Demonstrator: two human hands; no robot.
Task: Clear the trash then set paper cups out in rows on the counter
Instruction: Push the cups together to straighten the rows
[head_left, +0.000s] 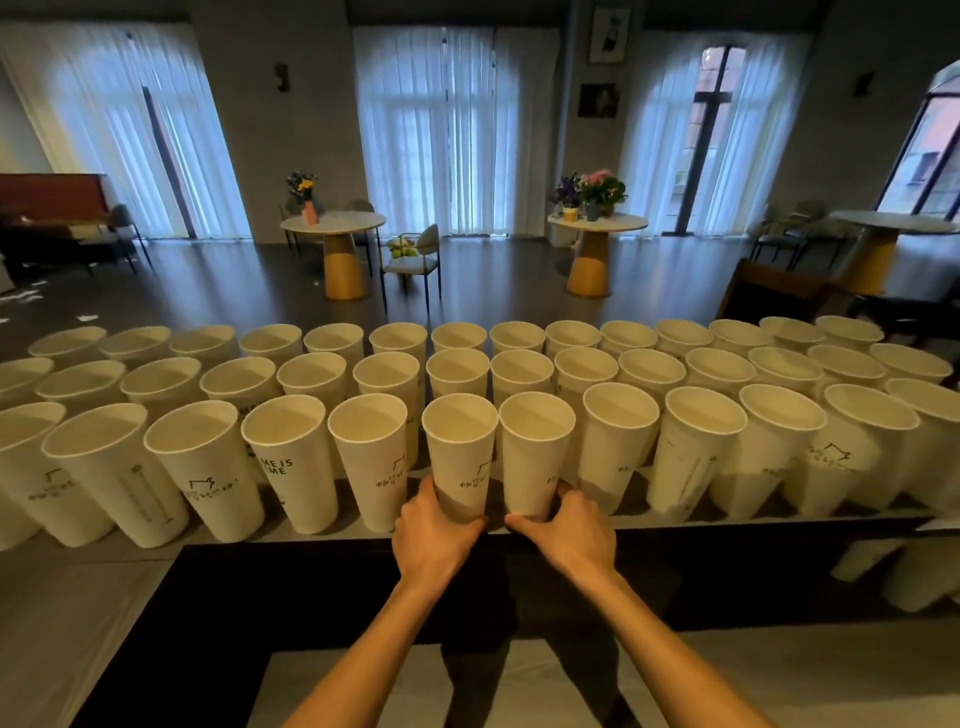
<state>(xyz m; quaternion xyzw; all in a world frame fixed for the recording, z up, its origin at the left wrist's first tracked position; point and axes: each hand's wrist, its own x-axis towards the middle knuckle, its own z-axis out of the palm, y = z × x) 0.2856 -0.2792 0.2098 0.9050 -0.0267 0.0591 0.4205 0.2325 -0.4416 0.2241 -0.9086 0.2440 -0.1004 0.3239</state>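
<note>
Tall white paper cups stand upright in three rows across the counter (343, 538), open ends up. My left hand (434, 532) wraps the base of one front-row cup (460, 447) near the middle. Right beside it, my right hand (566, 530) grips the base of the neighbouring cup (537, 449). Both cups rest at the counter's near edge, in line with the front row. Several cups carry small black printed marks.
A lower dark surface (260, 597) lies below the counter's near edge, with a pale sheet (779, 675) closer to me. More cups (904, 571) lie at the right, below the counter. Beyond the rows are round tables (335, 223) with flowers, chairs and curtained windows.
</note>
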